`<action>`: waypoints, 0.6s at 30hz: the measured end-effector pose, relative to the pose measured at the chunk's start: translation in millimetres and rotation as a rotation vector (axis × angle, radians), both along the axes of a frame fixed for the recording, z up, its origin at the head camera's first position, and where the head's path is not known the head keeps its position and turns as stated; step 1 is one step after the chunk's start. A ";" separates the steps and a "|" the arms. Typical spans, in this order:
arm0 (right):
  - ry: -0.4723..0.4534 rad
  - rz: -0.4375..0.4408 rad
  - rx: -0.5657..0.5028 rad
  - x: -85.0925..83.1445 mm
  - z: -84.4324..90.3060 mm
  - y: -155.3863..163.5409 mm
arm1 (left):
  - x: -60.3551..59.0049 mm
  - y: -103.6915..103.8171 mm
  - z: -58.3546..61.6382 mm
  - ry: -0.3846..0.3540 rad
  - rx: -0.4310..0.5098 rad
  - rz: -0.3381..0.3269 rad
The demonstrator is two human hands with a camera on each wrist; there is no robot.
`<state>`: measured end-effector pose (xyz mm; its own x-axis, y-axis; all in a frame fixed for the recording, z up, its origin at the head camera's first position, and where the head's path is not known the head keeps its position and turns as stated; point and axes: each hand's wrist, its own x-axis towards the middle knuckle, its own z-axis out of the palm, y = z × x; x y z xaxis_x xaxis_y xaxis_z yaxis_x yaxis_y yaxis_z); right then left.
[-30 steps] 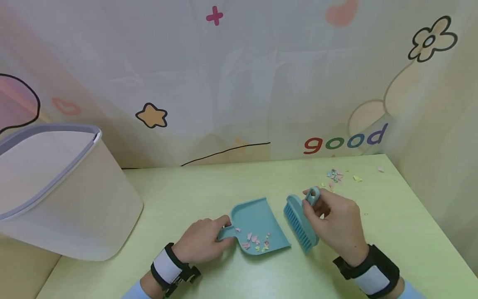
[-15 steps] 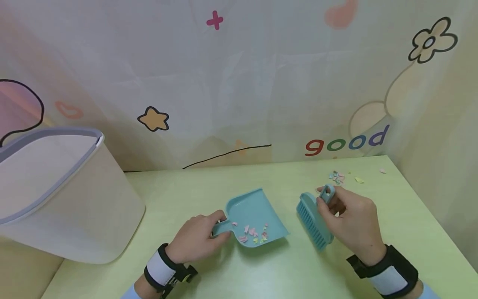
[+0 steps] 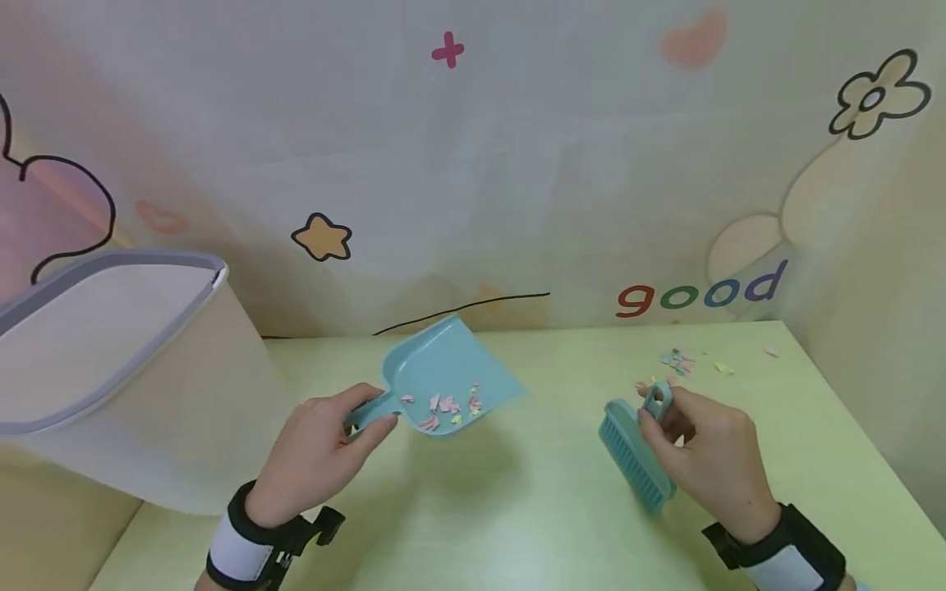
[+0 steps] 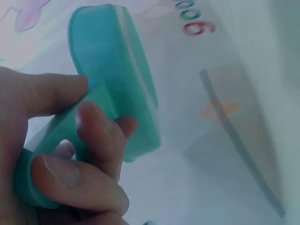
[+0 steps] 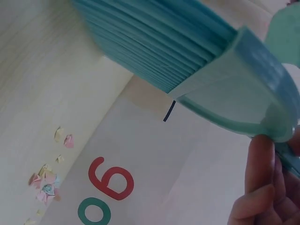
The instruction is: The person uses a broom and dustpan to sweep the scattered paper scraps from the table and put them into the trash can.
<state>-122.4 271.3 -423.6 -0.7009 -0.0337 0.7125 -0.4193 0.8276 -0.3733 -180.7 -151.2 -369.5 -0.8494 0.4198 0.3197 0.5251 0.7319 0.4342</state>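
Your left hand (image 3: 318, 450) grips the raised dustpan (image 3: 447, 361), your right hand (image 3: 713, 455) the brush (image 3: 640, 460); likely transferring scraps (image 3: 448, 405), so stay level.

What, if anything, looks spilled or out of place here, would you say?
Small coloured scraps lie scattered on the table near its far right corner, beyond the brush. They look out of place because similar bits sit in the dustpan.

Pale green tabletop (image 3: 547, 468), printed fabric backdrop (image 3: 517, 189)
Multicoloured "good" lettering (image 3: 688, 297) far right, orange star (image 3: 322, 237) far left, cream wall (image 3: 887, 312) along the right.
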 end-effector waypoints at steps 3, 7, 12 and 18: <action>-0.008 -0.003 0.010 2.4 -1.1 -1.8 | 7.3 -13.5 20.1 0.084 0.034 0.057; -0.032 -0.016 0.028 4.5 -0.8 -5.0 | 15.7 -33.5 51.8 0.202 0.066 0.144; -0.028 -0.001 0.045 4.5 -0.1 -7.9 | 20.5 -65.8 93.4 0.353 0.060 0.263; -0.033 -0.003 0.059 4.8 0.9 -6.6 | 17.8 -109.3 133.2 0.374 -0.046 0.473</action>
<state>-117.6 264.7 -422.7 -0.7239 -0.0728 0.6861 -0.4050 0.8499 -0.3372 -162.9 -260.5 -236.4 -0.7808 0.0445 0.6232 0.2491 0.9369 0.2452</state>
